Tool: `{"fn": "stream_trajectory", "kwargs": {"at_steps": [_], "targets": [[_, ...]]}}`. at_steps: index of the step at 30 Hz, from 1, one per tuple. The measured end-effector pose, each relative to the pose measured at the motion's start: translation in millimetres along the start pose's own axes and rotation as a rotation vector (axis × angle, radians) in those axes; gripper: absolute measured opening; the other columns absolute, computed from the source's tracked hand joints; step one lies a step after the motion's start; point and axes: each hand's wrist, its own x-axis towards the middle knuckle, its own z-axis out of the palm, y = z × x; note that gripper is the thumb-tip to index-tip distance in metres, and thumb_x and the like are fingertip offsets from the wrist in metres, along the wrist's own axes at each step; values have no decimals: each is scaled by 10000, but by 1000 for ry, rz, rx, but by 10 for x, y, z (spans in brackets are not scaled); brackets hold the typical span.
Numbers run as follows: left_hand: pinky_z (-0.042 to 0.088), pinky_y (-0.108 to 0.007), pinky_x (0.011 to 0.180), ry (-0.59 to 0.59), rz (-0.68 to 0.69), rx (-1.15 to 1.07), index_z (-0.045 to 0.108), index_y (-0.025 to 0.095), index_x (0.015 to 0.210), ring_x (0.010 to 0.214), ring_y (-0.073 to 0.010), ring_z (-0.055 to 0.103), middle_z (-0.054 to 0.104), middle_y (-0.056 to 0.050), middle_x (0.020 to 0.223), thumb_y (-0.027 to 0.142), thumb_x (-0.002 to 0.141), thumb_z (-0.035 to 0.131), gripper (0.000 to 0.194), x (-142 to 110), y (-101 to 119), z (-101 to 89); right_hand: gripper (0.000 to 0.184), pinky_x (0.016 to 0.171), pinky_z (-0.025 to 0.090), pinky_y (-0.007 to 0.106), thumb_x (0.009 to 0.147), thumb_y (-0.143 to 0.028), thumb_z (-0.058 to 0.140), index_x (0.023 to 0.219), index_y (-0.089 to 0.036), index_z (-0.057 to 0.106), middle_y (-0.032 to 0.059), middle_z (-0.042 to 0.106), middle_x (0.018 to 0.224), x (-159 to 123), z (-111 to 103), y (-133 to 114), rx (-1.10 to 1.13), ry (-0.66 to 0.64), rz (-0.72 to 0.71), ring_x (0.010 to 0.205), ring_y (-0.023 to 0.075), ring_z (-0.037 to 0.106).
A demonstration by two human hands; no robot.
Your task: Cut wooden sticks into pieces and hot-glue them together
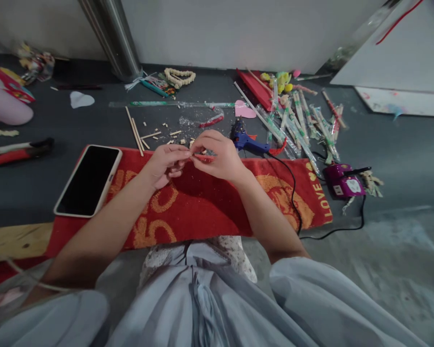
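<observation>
My left hand (168, 165) and my right hand (219, 155) meet fingertip to fingertip above the red towel (210, 207). Under the curled fingers of my right hand shows a small red piece (205, 158); its exact kind is unclear. My left thumb and forefinger are pinched at its left end, where what they grip is too small to make out. Short cut wooden stick bits (183, 141) lie just beyond my hands. A blue hot glue gun (248, 142) rests to the right of my right hand, its black cord trailing over the towel.
A phone (88, 180) lies on the towel's left part. Red-handled pliers (18, 152) are farther left. Two long sticks (134, 131) lie behind the phone. Wrapped chopsticks (292, 118) are piled at right, near a purple box (343, 180). A metal post (112, 38) stands at the back.
</observation>
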Motion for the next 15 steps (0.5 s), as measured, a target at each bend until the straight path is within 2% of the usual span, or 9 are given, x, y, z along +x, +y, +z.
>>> {"fn": "stream_trajectory", "kwargs": {"at_steps": [10, 15], "targets": [[175, -129, 325, 60, -11, 5, 629, 130, 656, 333, -4, 283, 474, 55, 433, 197, 514, 783, 220, -11, 14, 6, 89, 775, 473, 301, 883, -235, 537, 860, -171, 595, 45, 630, 837, 8, 18, 11, -6, 24, -11, 797, 148, 574], [161, -135, 320, 65, 11, -16, 621, 119, 629, 326, -1, 280, 475, 43, 449, 205, 532, 772, 199, 0, 5, 6, 126, 794, 463, 305, 856, -288, 606, 909, -175, 591, 48, 645, 862, 22, -42, 23, 16, -28, 65, 824, 159, 579]]}}
